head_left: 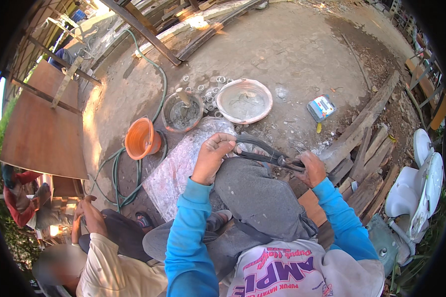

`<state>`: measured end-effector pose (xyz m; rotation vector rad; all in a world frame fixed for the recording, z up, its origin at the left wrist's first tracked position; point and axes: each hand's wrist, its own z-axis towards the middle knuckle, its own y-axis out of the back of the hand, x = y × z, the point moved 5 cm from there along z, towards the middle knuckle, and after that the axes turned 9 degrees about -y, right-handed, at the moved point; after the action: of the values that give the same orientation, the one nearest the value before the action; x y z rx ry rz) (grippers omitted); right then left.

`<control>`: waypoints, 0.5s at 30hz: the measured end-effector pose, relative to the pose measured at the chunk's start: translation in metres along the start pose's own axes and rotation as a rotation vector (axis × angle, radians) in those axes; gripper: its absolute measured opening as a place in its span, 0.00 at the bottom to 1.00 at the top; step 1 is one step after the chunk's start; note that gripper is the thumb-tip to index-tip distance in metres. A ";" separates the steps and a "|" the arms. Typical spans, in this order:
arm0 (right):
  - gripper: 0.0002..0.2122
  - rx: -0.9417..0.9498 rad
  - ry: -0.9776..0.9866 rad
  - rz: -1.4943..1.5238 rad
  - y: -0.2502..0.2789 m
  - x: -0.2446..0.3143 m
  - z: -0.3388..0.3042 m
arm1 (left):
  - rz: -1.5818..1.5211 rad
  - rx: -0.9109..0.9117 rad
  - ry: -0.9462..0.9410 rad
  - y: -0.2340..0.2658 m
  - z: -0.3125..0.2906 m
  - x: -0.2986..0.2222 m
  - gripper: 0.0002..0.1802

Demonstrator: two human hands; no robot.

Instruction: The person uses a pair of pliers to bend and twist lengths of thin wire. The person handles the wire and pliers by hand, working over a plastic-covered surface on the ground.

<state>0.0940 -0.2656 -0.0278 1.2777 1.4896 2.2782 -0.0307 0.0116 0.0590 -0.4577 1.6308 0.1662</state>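
Above my bent knee, my left hand point(214, 154) is closed, thumb and fingers pinching the end of a looped bundle of thin dark wire point(256, 143). My right hand point(312, 169) is wrapped round the handles of a dark tool that looks like pincers point(286, 161). Its head meets the right end of the wire bundle; whether the jaws bite the wire is too small to tell. Part of the bundle lies against the grey trouser leg point(255, 190).
Ahead stand an orange bucket point(142, 139), a basin of grey mix point(182, 113) and a wide pale basin point(244, 101), with several small rings point(209, 95) between. A green hose point(118, 183) curls left, near a seated person point(109, 247). Planks point(366, 123) lie right.
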 end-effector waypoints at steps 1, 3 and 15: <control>0.19 0.005 -0.008 0.005 -0.001 -0.002 0.000 | -0.053 0.030 0.022 -0.001 0.000 0.001 0.09; 0.18 0.034 -0.033 -0.005 -0.006 -0.005 0.000 | -0.073 0.033 -0.030 -0.013 -0.003 -0.001 0.10; 0.22 0.037 0.016 -0.182 -0.003 -0.027 0.032 | -0.216 -0.185 -0.218 -0.019 -0.008 -0.001 0.13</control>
<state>0.1328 -0.2560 -0.0414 1.0853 1.5899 2.1597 -0.0309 -0.0091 0.0641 -0.7288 1.3483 0.1988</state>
